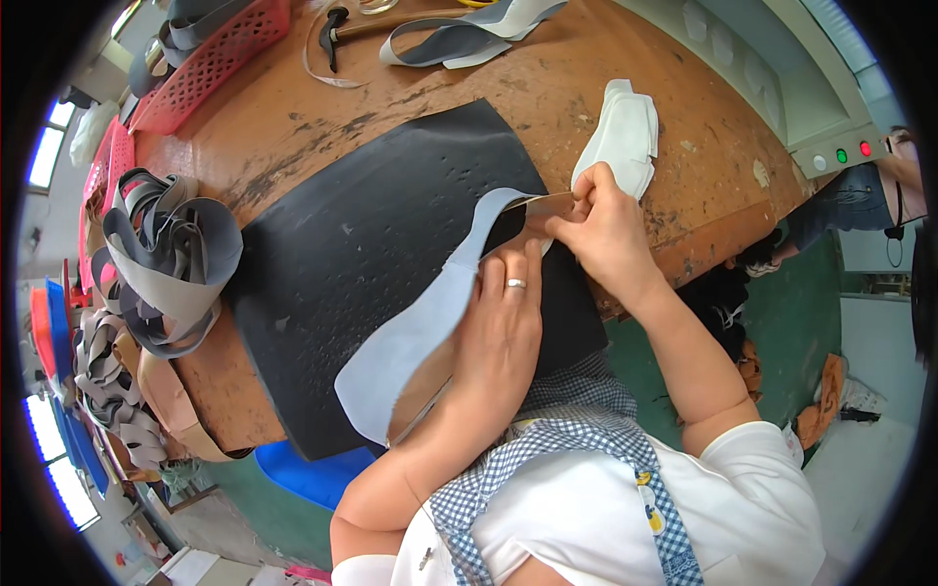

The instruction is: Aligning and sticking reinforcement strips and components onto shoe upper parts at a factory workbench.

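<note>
A curved, light blue-grey shoe-upper piece (415,337) with a tan inner side stands on edge over a black mat (342,230). My left hand (503,327), a ring on one finger, lies along its inner side with fingers together, holding it. Between thumb and fingers, my right hand (608,234) pinches the tan far end of the same piece. Part of the piece is hidden behind my left hand and forearm. Just beyond my right hand lies a small stack of white cut pieces (625,137).
Coils of grey strips (176,264) lie at the left of the wooden table (283,161), near a pink basket (220,68). A hammer (335,34) and a grey-white strip (469,39) lie at the far side. A machine with lit buttons (838,156) stands right; another person (840,210) is beside it.
</note>
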The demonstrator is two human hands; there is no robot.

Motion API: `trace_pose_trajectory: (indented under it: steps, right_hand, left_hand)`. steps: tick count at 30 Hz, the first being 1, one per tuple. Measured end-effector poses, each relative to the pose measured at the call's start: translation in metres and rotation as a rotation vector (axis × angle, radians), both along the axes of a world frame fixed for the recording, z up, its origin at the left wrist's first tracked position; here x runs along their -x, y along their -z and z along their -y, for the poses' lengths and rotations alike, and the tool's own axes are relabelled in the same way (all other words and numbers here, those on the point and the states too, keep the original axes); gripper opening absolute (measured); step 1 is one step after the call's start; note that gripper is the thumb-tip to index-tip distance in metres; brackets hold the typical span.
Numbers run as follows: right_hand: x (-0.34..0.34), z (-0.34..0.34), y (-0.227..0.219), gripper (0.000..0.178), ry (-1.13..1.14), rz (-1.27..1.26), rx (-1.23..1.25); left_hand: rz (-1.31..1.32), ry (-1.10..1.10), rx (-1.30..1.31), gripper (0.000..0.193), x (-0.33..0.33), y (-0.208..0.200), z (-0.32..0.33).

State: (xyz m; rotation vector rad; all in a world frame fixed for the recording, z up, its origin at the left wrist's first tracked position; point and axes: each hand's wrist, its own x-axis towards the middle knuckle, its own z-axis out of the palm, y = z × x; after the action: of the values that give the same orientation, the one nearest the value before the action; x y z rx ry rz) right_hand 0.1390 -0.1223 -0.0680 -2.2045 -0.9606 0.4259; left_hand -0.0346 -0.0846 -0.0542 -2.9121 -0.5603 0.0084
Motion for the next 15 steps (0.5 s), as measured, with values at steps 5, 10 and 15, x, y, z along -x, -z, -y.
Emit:
trace_pose_trajectory:
  steps: [5, 10, 15]
  right_hand:
    - [-0.004, -0.009, -0.008, 0.044, -0.055, -0.062, 0.007]
    - [0.024, -0.025, -0.034, 0.046, -0.483, 0.504, -0.176]
    - [0.053, -0.062, -0.040, 0.017, -0.950, 0.568, -0.041]
  left_hand:
    - [0.140, -0.056, 0.174, 0.061, -0.002, 0.000, -0.007]
    - [0.321, 0.015, 0.277, 0.050, 0.016, 0.011, -0.008]
    - [0.356, 0.054, 0.328, 0.048, 0.043, -0.003, 0.010]
